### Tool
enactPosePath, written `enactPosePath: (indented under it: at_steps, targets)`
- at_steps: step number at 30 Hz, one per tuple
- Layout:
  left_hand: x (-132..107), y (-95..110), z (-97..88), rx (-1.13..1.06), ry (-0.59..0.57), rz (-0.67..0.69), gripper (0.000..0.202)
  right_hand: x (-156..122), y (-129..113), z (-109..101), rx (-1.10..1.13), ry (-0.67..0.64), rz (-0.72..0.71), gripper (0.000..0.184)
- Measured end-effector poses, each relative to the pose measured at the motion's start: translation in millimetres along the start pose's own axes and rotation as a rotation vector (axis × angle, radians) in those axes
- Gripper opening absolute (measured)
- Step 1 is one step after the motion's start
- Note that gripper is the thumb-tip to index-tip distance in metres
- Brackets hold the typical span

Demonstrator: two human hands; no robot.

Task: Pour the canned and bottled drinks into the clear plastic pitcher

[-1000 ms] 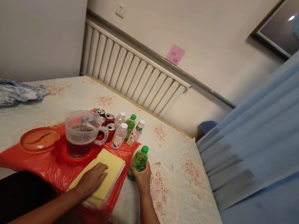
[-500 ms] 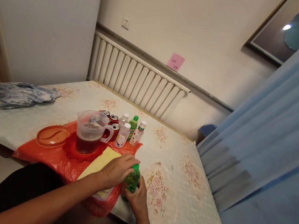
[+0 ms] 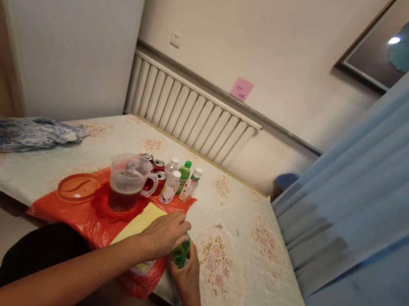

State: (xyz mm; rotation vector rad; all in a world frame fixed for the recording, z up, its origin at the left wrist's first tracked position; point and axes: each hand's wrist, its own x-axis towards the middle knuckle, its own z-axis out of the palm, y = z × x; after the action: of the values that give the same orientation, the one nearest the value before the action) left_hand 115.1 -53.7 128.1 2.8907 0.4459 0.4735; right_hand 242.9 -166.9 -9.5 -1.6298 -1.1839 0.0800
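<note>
A green plastic bottle is near the front edge of the bed-like surface. My right hand wraps around its body from the right. My left hand reaches across from the left, fingers closed over the bottle's top, hiding most of the cap. Left of both hands, a clear plastic pitcher of dark brown liquid stands on a red scalloped dish. A yellow cloth or sheet lies partly under my left forearm, on a red plastic bag.
Behind the pitcher stand several opened cans, a small white-capped bottle, another green bottle and a bottle with a label. An orange lid lies at left. A patterned cloth is farther left; a blue curtain hangs right.
My left hand has shifted over the bottle's top, so the green cap that showed before is now mostly covered. My right hand keeps its hold. The camera view has shifted slightly.
</note>
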Motion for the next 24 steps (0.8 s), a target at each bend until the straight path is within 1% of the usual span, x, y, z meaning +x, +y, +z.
enactPosePath:
  at_steps: [4,7,10,14,17,20,24]
  targets:
    - [-0.3,5.0,-4.8,0.037,-0.064,-0.157,0.025,-1.9,-3.3,2.3,-0.010,-0.023,-0.020,0.048]
    - [-3.3,6.0,-5.8,0.017,-0.060,-0.221,0.029,-1.3,-6.1,3.5,-0.017,-0.024,-0.035,0.046]
    - [-9.4,3.6,-8.3,-0.070,-0.036,-0.169,0.025,-0.7,-6.5,4.1,-0.021,-0.013,-0.040,0.047]
    - [-18.1,-5.7,-14.2,-0.203,-0.032,-0.001,0.028,-0.6,-3.9,3.4,-0.032,-0.025,-0.024,0.047]
    - [-21.6,-13.5,-15.7,-0.260,-0.041,0.077,0.028,-0.6,-3.1,2.9,-0.038,-0.028,-0.025,0.046]
    - [-22.8,-17.6,-14.1,-0.272,-0.027,0.068,0.025,-0.4,-5.3,3.2,-0.038,-0.043,-0.034,0.045]
    - [-24.2,-16.7,-11.9,-0.197,-0.049,-0.003,0.022,-0.2,-10.4,3.7,-0.043,-0.056,-0.020,0.046]
